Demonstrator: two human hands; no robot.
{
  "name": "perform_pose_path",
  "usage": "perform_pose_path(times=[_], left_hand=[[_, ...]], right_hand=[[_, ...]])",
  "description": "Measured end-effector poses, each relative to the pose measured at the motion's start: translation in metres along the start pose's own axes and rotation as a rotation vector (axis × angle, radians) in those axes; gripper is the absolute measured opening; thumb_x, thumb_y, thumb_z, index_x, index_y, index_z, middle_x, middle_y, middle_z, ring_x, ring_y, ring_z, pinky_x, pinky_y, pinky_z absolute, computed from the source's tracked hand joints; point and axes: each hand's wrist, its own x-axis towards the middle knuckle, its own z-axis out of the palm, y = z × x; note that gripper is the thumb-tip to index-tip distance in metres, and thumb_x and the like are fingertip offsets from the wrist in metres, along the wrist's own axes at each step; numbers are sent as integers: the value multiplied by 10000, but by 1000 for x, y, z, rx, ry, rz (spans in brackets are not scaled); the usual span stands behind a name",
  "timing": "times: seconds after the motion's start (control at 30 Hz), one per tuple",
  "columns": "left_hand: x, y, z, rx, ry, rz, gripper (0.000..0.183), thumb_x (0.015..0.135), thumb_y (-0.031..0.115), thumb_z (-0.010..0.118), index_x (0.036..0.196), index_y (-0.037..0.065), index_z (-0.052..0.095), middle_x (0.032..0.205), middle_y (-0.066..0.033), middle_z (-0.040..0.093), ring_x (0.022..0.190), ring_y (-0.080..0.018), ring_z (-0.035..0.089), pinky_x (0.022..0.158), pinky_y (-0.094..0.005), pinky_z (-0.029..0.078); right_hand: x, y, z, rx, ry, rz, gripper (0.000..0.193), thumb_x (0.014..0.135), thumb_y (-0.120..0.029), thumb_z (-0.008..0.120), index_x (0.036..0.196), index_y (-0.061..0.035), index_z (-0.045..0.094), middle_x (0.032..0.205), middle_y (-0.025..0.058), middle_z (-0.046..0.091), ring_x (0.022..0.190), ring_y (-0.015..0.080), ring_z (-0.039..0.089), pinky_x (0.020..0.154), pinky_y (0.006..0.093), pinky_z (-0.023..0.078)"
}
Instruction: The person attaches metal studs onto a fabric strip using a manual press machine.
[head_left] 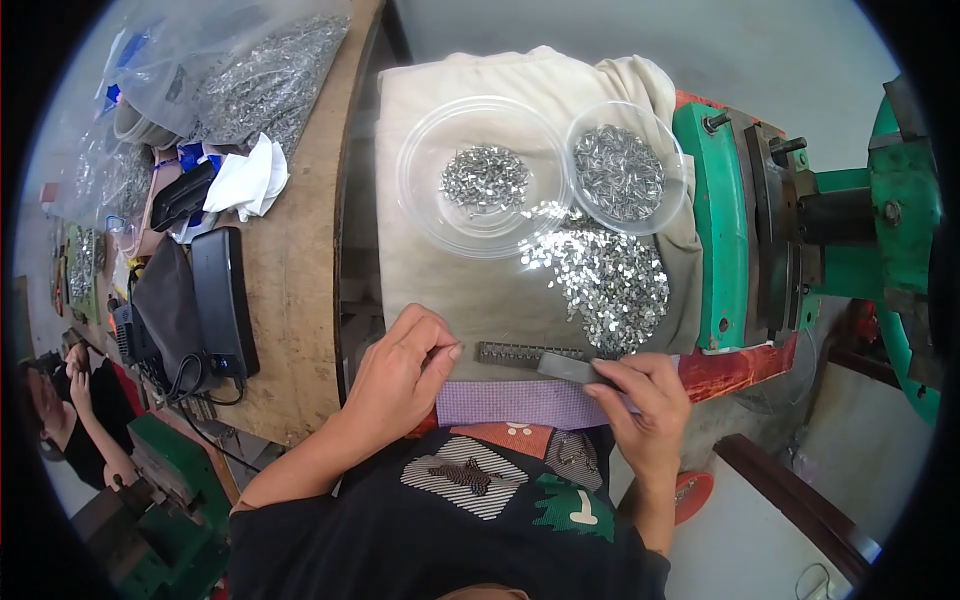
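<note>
In front of me on the cloth lies a dark metal strip (505, 353) with a row of small teeth or slots along it. A smooth grey bar (565, 367) overlaps its right part, and my right hand (648, 402) grips the end between thumb and fingers. My left hand (398, 368) hovers just left of the strip, thumb and forefinger pinched together; anything between them is too small to make out. Beyond the strip spreads a heap of small shiny metal pieces (610, 285). Two clear plastic tubs stand behind: the left tub (415, 215) and the right tub (677, 190), both holding small metal parts.
A green machine (720, 230) stands close on the right. To the left, a wooden table (300, 290) carries a black power adapter (222, 300), white tissue (250, 178) and plastic bags of metal parts (275, 80). A red bowl (692, 497) sits low right. Another person (88, 420) is at far left.
</note>
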Motion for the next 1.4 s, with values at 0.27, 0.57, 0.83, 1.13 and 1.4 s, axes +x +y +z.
perform_pose_path(times=[0.27,0.57,0.83,1.13,1.4], left_hand=[[3,7,-3,43,-24,-49,101,938,102,611,929,10,570,933,-156,544,820,-389,607,698,-445,486],[8,12,4,139,-79,-39,144,924,161,647,909,26,599,946,-128,549,830,-392,618,702,-466,492],[10,12,10,160,-85,10,145,872,130,697,885,24,599,920,-124,547,800,-373,617,691,-466,484],[10,15,10,106,-71,-56,158,831,84,750,908,22,628,946,-101,578,701,-241,608,635,-348,495],[-5,-2,10,332,-68,385,282,786,112,759,1053,62,685,1020,-67,634,798,-256,639,671,-378,488]], right_hand=[[25,-10,31,2,-135,-174,272,699,-68,835,957,-50,752,864,74,638,763,248,630,647,348,509],[26,-9,36,-21,-199,-198,275,707,-98,827,966,-61,743,886,73,634,798,263,634,671,369,514],[18,-5,30,-18,-184,-175,304,729,-114,811,1015,-47,732,898,72,607,816,261,610,699,373,509],[-8,8,30,-96,33,19,322,739,-134,836,1036,-41,751,919,81,637,802,244,618,662,351,511],[-23,15,28,51,-4,-66,317,686,-94,855,983,-53,752,913,72,676,799,244,640,671,342,516]])
